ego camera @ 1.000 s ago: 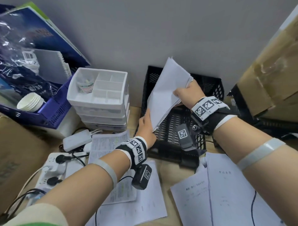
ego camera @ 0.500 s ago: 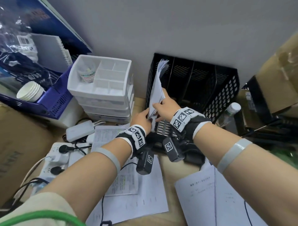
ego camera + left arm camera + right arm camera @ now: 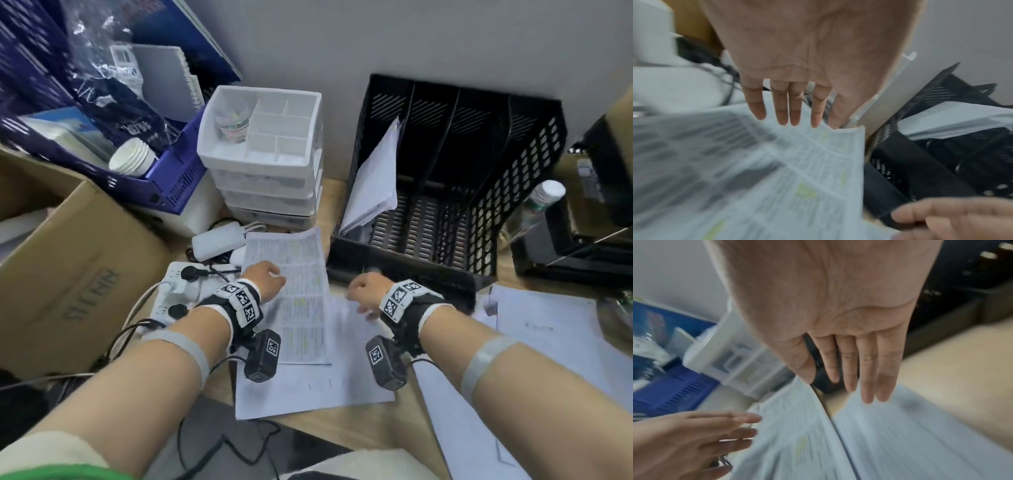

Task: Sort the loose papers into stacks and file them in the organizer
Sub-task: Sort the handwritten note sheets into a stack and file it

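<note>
One stack [image 3: 371, 181] stands filed in the organizer [image 3: 513, 192]; loose papers [image 3: 294, 294] remain on the worktop, both hands' fingers [image 3: 783, 112] straight, holding nothing.

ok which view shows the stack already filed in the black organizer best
The head view: the filed stack leans in the leftmost slot of the organizer, fully visible. The left wrist view catches only a blurred part of it; the right wrist view shows none.

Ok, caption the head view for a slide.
Both open hands, left and right, over loose papers; one stack filed in organizer.
</note>
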A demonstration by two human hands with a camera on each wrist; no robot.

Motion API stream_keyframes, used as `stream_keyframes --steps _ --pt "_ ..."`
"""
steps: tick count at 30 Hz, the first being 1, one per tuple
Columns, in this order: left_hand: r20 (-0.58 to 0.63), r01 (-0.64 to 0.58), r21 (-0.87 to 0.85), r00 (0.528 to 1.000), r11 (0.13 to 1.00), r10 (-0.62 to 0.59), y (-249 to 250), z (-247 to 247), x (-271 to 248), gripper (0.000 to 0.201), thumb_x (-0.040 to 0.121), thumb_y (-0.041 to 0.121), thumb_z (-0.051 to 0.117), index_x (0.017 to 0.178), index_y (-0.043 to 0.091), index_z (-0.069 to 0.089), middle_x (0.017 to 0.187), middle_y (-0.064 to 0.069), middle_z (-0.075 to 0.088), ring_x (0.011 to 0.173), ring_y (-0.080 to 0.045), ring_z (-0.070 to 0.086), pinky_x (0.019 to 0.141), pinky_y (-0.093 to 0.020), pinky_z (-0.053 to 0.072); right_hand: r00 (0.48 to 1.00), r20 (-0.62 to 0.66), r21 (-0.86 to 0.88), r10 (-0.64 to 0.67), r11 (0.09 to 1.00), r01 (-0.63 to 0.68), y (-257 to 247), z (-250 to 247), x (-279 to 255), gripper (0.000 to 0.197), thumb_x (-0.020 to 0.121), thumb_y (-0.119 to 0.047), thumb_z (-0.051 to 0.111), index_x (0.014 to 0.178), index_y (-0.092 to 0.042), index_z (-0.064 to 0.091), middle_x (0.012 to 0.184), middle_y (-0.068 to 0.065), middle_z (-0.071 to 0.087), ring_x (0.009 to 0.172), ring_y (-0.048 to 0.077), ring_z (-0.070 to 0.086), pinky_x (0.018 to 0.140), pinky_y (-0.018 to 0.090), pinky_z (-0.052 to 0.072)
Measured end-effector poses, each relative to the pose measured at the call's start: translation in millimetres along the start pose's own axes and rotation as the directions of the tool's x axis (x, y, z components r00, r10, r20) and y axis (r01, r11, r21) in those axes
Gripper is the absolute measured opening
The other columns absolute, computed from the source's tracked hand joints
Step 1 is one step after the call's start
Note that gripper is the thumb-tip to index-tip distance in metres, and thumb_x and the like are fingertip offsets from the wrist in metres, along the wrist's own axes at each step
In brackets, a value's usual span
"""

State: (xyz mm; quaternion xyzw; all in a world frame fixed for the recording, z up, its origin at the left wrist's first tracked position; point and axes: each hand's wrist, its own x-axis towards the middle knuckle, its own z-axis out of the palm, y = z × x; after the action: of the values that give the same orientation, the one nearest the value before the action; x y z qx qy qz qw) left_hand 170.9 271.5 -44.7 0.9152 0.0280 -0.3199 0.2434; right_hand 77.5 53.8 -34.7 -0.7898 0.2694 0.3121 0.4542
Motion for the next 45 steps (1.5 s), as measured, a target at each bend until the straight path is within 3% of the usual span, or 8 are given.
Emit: stream_keyframes --steps 7,10,16,23,30,35,38,45 --pt "-0.063 0.022 -0.210 0.997 0.977 -0.036 -71 9 -31 0.060 0.088 0.013 0.065 0.145 0.012 0.045 0.148 -0.015 0.049 0.133 -0.033 0.052 0.109 -0.036 0.041 0.997 -0.055 0.163 0.053 0.986 -0.043 19 71 -1 0.049 0.087 -0.023 0.067 0.129 -0.002 0.052 0.123 0.014 0.062 0.099 0.027 0.065 0.080 0.031 0.054" --pt "-0.088 0.021 -0.282 0.995 0.959 -0.047 -92 10 -38 0.064 0.087 0.014 0.065 0.144 0.014 0.037 0.137 -0.013 0.057 0.125 -0.034 0.058 0.106 -0.045 0.048 0.993 -0.115 0.178 -0.036 0.982 0.056 9 85 -9 0.031 0.088 -0.012 0.062 0.118 -0.013 0.060 0.094 0.012 0.070 0.070 0.021 0.065 0.056 0.020 0.056" --pt "-0.035 0.036 -0.384 0.998 0.923 -0.054 -106 2 -48 0.059 0.089 0.000 0.062 0.143 0.004 0.038 0.127 -0.012 0.065 0.112 -0.030 0.064 0.099 -0.042 0.052 0.930 -0.274 0.019 -0.246 0.965 0.261 -4 76 -34 0.028 0.086 -0.020 0.060 0.110 -0.030 0.072 0.102 -0.001 0.075 0.094 0.018 0.068 0.083 0.032 0.056" --pt "-0.314 -0.239 -0.382 0.942 0.893 0.118 -67 -41 -68 0.123 0.065 0.036 0.092 0.158 0.015 0.014 0.157 -0.014 0.034 0.147 -0.032 0.034 0.118 -0.044 0.031 0.830 -0.427 -0.297 -0.359 0.922 0.247 -22 -3 -96 0.026 0.090 -0.016 0.052 0.098 -0.029 0.074 0.086 -0.004 0.070 0.087 0.016 0.064 0.072 0.021 0.040" --pt "-0.127 -0.438 -0.421 0.895 0.794 0.427 -34 -53 -84 0.019 0.090 0.028 0.072 0.104 0.015 0.072 0.097 -0.004 0.073 0.100 -0.027 0.069 0.093 -0.038 0.056 0.819 -0.432 -0.365 -0.379 0.903 0.225 -19 -33 -144 0.023 0.091 -0.019 0.055 0.101 -0.025 0.075 0.093 -0.004 0.073 0.089 0.014 0.066 0.078 0.026 0.049" --pt "-0.111 -0.387 -0.448 0.919 0.806 0.379 -34 -37 -85 0.027 0.095 0.027 0.065 0.109 0.006 0.072 0.109 -0.015 0.075 0.100 -0.032 0.071 0.096 -0.049 0.056 0.736 -0.650 -0.063 -0.190 0.978 0.197 16 -31 -148 0.014 0.082 -0.031 0.072 0.093 -0.022 0.073 0.088 -0.004 0.071 0.080 0.012 0.063 0.074 0.025 0.051" --pt "-0.151 -0.342 -0.592 0.937 0.730 0.316 -39 -34 -81 0.024 0.094 0.030 0.066 0.107 0.010 0.073 0.111 -0.015 0.075 0.101 -0.034 0.072 0.095 -0.053 0.057 0.835 -0.550 0.394 -0.032 0.871 0.293 39 -18 -148 0.017 0.082 -0.021 0.075 0.096 -0.015 0.067 0.105 0.014 0.073 0.078 0.022 0.068 0.080 0.031 0.053" --pt "-0.030 -0.238 -0.779 0.938 0.580 0.345 -32 -23 -89 0.030 0.097 0.015 0.062 0.121 -0.003 0.065 0.116 -0.019 0.073 0.105 -0.038 0.071 0.092 -0.054 0.057 0.791 -0.602 0.246 -0.112 0.916 0.317 63 -7 -143 0.019 0.082 -0.025 0.066 0.088 -0.041 0.075 0.104 0.000 0.075 0.100 0.024 0.069 0.093 0.048 0.053"
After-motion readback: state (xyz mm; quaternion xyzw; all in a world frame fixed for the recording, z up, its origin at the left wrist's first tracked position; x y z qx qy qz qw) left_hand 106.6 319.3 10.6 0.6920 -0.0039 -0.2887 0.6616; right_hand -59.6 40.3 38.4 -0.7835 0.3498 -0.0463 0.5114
